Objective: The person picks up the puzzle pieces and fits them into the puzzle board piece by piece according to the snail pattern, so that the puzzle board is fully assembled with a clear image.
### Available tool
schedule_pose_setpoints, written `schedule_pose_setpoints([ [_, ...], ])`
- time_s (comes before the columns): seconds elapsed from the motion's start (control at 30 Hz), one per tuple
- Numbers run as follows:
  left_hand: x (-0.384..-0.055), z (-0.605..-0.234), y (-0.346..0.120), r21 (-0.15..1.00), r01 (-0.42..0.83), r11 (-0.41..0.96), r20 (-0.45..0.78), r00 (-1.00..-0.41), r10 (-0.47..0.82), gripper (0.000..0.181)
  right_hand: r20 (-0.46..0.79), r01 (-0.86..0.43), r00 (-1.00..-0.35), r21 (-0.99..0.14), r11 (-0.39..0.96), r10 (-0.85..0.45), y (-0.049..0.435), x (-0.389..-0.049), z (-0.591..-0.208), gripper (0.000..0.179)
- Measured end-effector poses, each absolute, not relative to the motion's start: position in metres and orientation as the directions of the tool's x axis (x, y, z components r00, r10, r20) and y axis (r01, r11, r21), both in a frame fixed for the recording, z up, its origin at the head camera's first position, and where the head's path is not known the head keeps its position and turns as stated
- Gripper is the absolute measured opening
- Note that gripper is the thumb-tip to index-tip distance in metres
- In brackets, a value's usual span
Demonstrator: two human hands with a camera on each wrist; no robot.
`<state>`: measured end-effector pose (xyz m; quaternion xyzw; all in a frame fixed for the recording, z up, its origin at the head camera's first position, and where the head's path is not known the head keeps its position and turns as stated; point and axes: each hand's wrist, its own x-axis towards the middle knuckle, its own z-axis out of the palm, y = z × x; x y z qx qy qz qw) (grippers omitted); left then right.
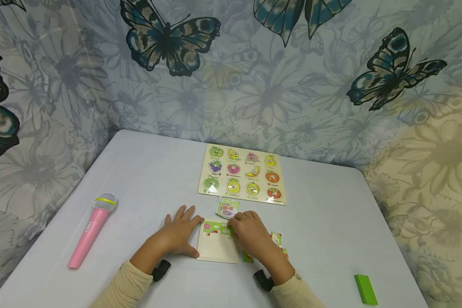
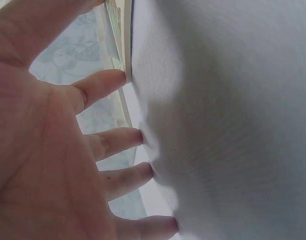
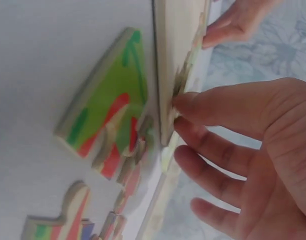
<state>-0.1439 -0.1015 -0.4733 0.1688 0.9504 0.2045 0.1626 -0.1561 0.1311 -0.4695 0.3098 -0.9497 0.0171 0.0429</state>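
Note:
A shallow wooden puzzle tray point(image 1: 217, 252) lies in front of me, with joined green picture pieces point(image 1: 215, 227) along its far edge. My left hand point(image 1: 181, 233) is spread wide at the tray's left side, thumb and index finger touching its edge; the left wrist view has the other fingertips on the tabletop. At the tray's far right corner, my right hand point(image 1: 254, 234) pinches a puzzle piece between thumb and index finger, mostly hidden by the fingers. Loose puzzle pieces lie right of the tray, among them a green and red corner piece point(image 3: 108, 100).
Just beyond the tray is a small picture card point(image 1: 228, 207). Behind it lies a fruit peg board point(image 1: 241, 173). A pink toy microphone point(image 1: 90, 235) rests on the left, a green block point(image 1: 365, 290) at the near right. A butterfly-patterned wall point(image 1: 231, 98) borders the white table point(image 1: 319, 201).

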Motion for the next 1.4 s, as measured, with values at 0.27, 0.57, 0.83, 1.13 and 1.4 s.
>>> schedule_pose_setpoints([
  [0.27, -0.144, -0.472, -0.101, 0.434, 0.260, 0.863, -0.238, -0.891, 0.388, 0.087, 0.089, -0.586, -0.808, -0.007, 0.811, -0.583, 0.131, -0.156, -0.470, 0.015],
  [0.57, -0.144, -0.473, -0.101, 0.430, 0.259, 0.865, -0.233, -0.894, 0.384, 0.089, 0.080, -0.537, -0.843, -0.061, 0.841, -0.532, 0.147, -0.154, -0.462, 0.019],
  [0.83, -0.145, -0.474, -0.102, 0.437, 0.258, 0.862, -0.240, -0.890, 0.388, 0.089, 0.019, -0.476, -0.879, -0.098, 0.874, -0.476, 0.164, -0.146, -0.461, 0.020],
  [1.13, -0.145, -0.470, -0.103, 0.444, 0.257, 0.859, -0.241, -0.889, 0.390, 0.087, 0.000, -0.463, -0.885, -0.110, 0.880, -0.466, 0.169, -0.144, -0.466, 0.019],
  [1.4, -0.145, -0.470, -0.102, 0.447, 0.255, 0.857, -0.247, -0.886, 0.392, 0.087, 0.011, -0.485, -0.874, -0.081, 0.871, -0.486, 0.169, -0.143, -0.466, 0.019],
])
